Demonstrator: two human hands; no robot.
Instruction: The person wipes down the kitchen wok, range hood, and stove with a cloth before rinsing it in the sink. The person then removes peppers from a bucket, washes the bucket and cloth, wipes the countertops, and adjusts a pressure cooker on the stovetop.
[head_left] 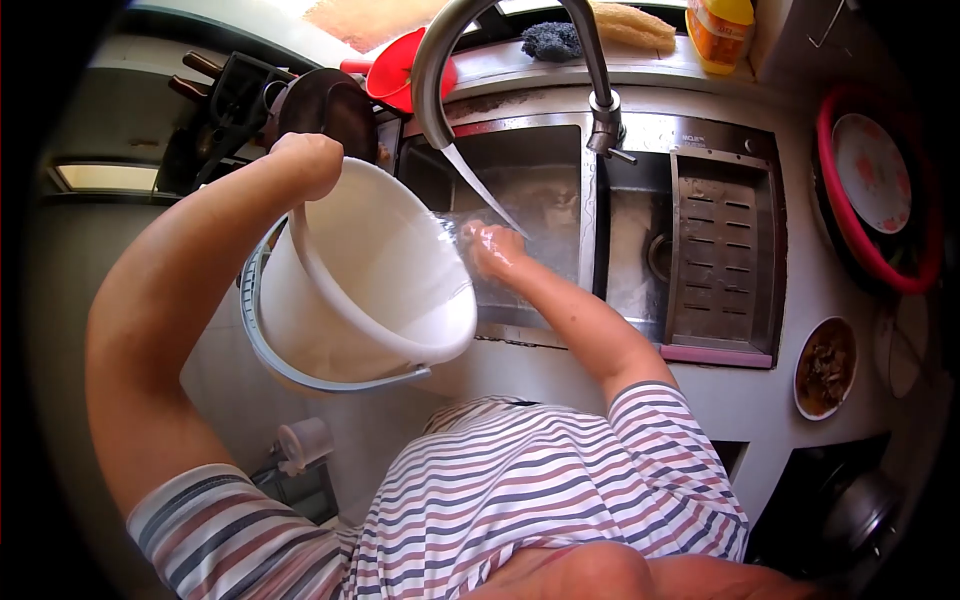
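Bucket [375, 255], rim gripped by the left hand [310, 165], tilts mouth-first toward the sink [587, 200] and nearby right hand [493, 248] (whether closed, unclear).

A kitchen, shown by its sink [735, 131], tap [433, 85] and cooking pot [866, 513].

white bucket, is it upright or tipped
Tipped: the white bucket leans with its mouth toward the sink, left hand on its rim, and water spills out beside the right hand.

There are two hands [495, 250], one bucket [385, 250], one faucet [432, 85] and two basins [535, 150] (plus one bottle [718, 38]).
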